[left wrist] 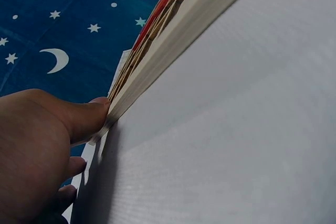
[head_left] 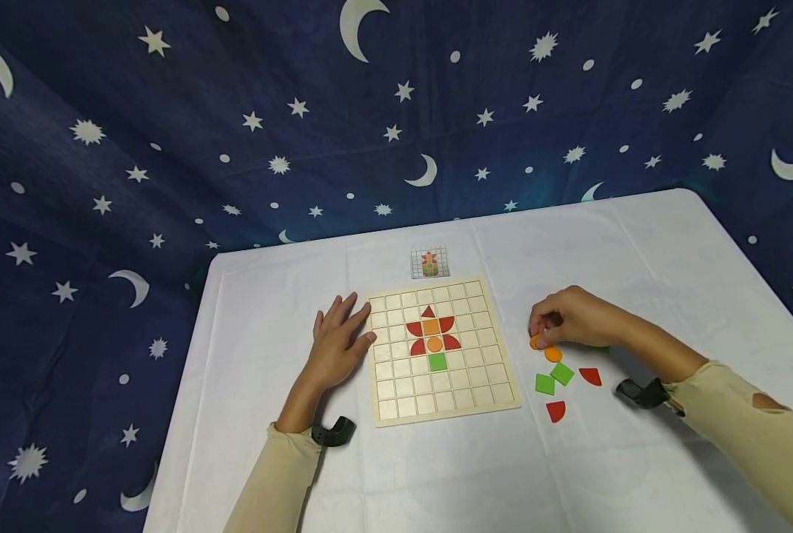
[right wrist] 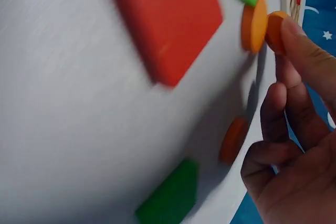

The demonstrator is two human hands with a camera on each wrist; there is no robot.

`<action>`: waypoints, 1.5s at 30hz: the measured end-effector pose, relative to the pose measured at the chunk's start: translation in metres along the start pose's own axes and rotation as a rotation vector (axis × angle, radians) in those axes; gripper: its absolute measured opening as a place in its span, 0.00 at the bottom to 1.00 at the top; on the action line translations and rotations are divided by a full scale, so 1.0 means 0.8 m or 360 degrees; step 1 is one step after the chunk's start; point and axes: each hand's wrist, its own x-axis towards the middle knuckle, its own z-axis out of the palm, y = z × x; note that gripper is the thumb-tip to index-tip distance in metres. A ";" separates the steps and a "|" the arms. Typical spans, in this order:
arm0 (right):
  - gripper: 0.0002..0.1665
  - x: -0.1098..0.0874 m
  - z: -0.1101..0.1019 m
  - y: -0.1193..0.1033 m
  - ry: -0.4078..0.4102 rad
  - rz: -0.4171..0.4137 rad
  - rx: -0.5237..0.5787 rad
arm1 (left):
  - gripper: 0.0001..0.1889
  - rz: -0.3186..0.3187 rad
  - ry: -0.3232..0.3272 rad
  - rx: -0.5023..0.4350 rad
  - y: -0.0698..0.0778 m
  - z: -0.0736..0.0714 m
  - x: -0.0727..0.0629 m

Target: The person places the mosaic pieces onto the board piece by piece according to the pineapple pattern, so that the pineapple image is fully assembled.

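Observation:
My right hand pinches an orange disc between thumb and fingertips, low over the white table. Beside that disc, a second orange disc lies flat. My left hand rests with spread fingers at the left edge of a wooden grid board, its thumb touching the edge. On the board sits a figure: a red triangle on top, an orange square, an orange disc and a green square below, with red quarter-circles on both sides.
Two green squares and two red quarter-circles lie right of the board. Another orange disc and a green piece lie under the right hand. A small pattern card lies behind the board. A starry curtain hangs behind.

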 end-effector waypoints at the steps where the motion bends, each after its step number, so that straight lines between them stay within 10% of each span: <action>1: 0.10 0.001 0.001 -0.002 -0.0004 -0.0011 0.0048 | 0.30 0.0000 0.0000 -0.0001 0.000 0.000 0.000; 14: 0.05 0.034 0.050 -0.060 0.0156 -0.0079 0.0410 | 0.30 0.0010 0.0003 -0.0002 -0.001 0.000 0.000; 45: 0.04 0.055 0.087 -0.104 0.0284 -0.0169 0.0157 | 0.30 0.0013 0.0007 -0.0017 0.000 0.000 0.000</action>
